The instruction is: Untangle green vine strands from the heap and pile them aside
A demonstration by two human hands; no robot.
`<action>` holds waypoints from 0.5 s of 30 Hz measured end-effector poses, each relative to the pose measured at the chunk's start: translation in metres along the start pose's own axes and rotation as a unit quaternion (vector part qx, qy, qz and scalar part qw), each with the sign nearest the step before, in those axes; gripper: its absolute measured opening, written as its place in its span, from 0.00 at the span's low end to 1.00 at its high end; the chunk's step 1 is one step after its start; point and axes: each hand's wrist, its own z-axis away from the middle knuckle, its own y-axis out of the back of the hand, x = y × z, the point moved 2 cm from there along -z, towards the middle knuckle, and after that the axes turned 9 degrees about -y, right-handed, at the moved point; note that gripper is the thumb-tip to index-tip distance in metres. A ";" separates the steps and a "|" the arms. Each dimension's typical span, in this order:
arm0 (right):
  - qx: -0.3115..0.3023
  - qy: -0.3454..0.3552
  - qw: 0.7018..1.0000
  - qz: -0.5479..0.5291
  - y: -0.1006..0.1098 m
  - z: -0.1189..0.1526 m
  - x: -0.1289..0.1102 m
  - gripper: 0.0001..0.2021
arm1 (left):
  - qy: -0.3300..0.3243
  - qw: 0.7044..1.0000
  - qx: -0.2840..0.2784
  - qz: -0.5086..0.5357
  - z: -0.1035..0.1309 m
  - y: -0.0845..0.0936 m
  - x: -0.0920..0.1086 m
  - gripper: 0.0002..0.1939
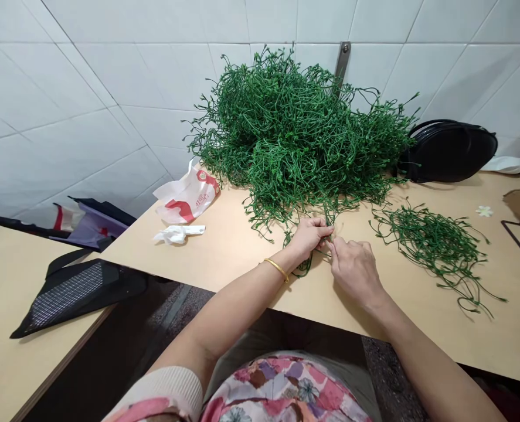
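Note:
My left hand, with a gold bangle on its wrist, is closed on thin green artificial plant stems over the front of the table. Close against it, my right hand has thumb and forefinger pinched together at the same stems; the exact spot between the fingertips is hidden. Just behind both hands rises a big tangled heap of green artificial stems with small budded tips. A smaller loose pile of such stems lies to the right of my right hand.
A red and white wrapper and a crumpled white tissue lie left on the wooden table. A black bag stands back right, near a small white flower. Another table at left bears a black mesh item. Tiled wall behind.

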 end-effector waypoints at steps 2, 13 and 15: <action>0.044 0.036 0.998 0.034 0.007 0.011 -0.014 0.12 | 0.000 1.000 0.024 0.009 -0.001 -0.002 0.001 0.16; 0.228 -0.032 0.972 0.050 0.054 -0.005 0.050 0.14 | 0.042 0.994 -0.086 0.047 -0.003 0.013 0.008 0.13; 0.236 -0.094 0.966 0.041 0.048 -0.014 0.078 0.13 | 0.052 0.992 -0.105 0.040 -0.001 0.014 0.008 0.11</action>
